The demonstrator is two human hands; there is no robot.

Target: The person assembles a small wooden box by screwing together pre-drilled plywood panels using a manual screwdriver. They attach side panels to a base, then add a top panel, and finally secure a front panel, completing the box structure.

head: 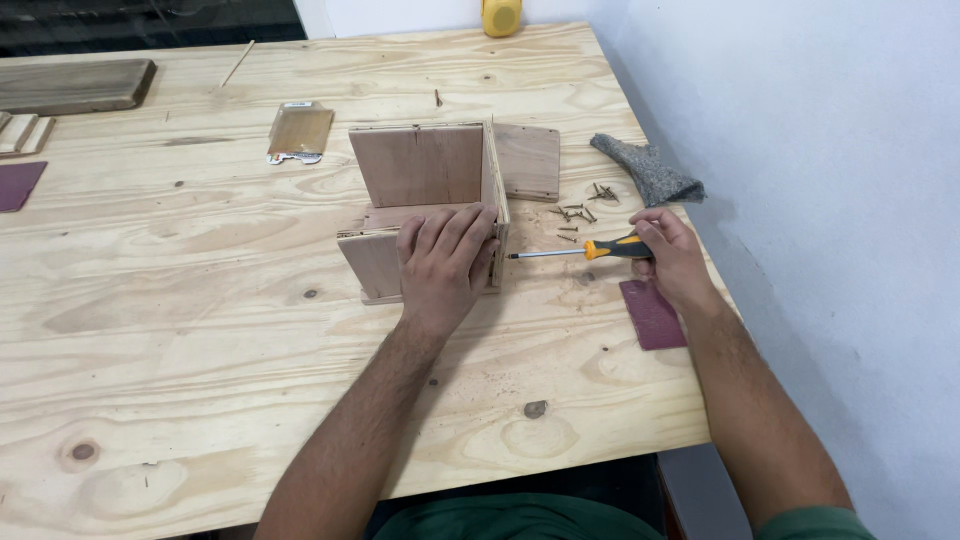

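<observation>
The pale plywood table (200, 330) fills most of the frame. At centre stands the small open box of thin brown wooden panels (425, 190). The left hand (445, 262) lies flat on the box's front edge, fingers together and pressing down. Right of centre, the right hand (672, 255) is closed around the orange-and-black handle of a screwdriver (580, 251); its tip touches the box's right side panel. Above the screwdriver lie loose dark screws (578, 212), with a grey felt cloth (648, 170) beyond. A maroon sandpaper piece (652, 313) lies below the right hand.
</observation>
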